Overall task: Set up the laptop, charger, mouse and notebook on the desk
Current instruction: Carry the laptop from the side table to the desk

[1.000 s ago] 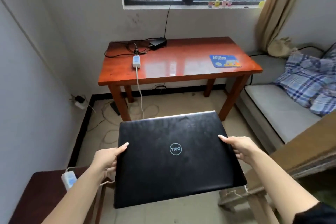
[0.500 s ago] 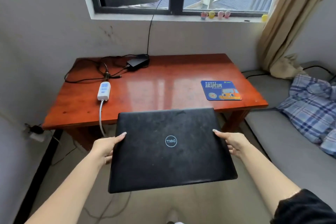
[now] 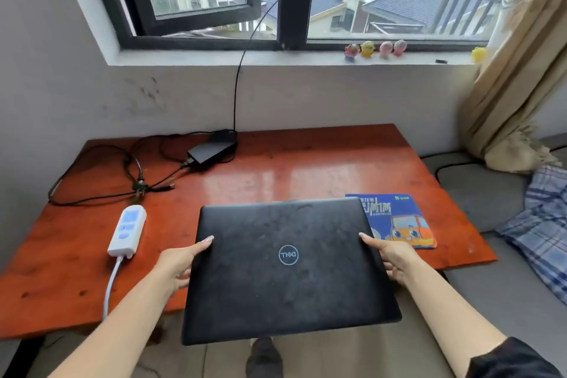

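A closed black laptop (image 3: 285, 267) is held flat between both hands, its far half above the front edge of the red-brown wooden desk (image 3: 306, 172). My left hand (image 3: 178, 264) grips its left side and my right hand (image 3: 389, 258) grips its right side. The black charger brick (image 3: 211, 150) lies at the back of the desk with its tangled cable (image 3: 101, 175) to the left. A blue mouse pad (image 3: 399, 221) lies on the right part of the desk, partly hidden by the laptop. No mouse or notebook is in view.
A white power strip (image 3: 127, 230) lies on the desk's left front, its cord hanging over the edge. A grey couch (image 3: 491, 202) with a plaid blanket (image 3: 543, 230) stands to the right. Small figurines (image 3: 376, 49) line the window sill; a curtain (image 3: 515, 86) hangs at right.
I have come closer to the desk. The laptop, held the same way in both hands, has moved forward from above the floor to over the desk's front edge.
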The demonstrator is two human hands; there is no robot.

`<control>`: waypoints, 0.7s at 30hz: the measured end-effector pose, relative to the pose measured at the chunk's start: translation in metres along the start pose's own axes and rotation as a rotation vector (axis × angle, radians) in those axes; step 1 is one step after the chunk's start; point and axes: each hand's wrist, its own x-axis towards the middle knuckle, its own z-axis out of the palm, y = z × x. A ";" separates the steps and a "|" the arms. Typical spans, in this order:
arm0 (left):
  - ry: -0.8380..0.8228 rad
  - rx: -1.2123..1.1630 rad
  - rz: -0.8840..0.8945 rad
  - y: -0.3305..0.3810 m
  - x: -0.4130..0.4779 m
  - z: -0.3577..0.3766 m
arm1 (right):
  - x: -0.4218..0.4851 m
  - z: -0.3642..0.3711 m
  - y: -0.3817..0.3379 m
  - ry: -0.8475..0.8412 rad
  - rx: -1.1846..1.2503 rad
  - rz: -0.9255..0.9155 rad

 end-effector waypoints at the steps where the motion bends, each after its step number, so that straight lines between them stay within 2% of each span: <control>1: -0.003 0.010 -0.014 0.014 0.018 0.005 | 0.018 0.008 -0.012 -0.004 -0.009 0.015; 11: 0.032 0.059 -0.100 0.101 0.129 0.034 | 0.124 0.064 -0.094 0.010 -0.033 0.104; 21: 0.114 0.013 -0.185 0.120 0.170 0.033 | 0.179 0.107 -0.130 -0.003 -0.084 0.129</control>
